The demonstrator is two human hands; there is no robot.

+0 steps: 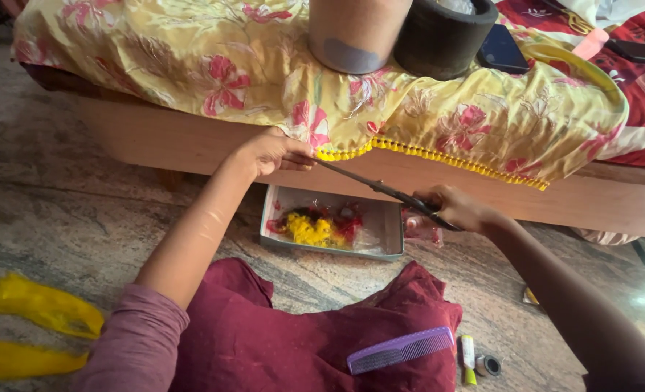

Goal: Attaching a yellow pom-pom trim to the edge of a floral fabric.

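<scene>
Nearest us: we see a purple comb (401,350) lying on maroon cloth (315,341) at the bottom centre of the frame.
Thing in hand: scissors (380,189) at mid-frame, just under the yellow pom-pom trim (424,154) that edges the floral sheet (264,65).
Long axis: we read the blades running from lower right up to upper left, tips at the trim's left end.
Right hand (456,209): its grip is clenched round the scissor handles, right of centre.
Left hand (271,151): its grip pinches the sheet's hem where the trim begins, touching the blade tips or just beside them; we cannot tell which.
Which hand is nearer: the left sits at the cutting point, the right at the far end of the tool.
Below the blades: an open shallow box (391,225) on the floor (61,210), holding yellow and red bits.
Above: two round containers (402,33) and a dark phone (501,49) on the bed (482,181), upper centre.
Far left: yellow cloth strips (39,308) on the floor.
Lower right: a small tube (468,358) and a ring (490,365) beside the maroon cloth.
</scene>
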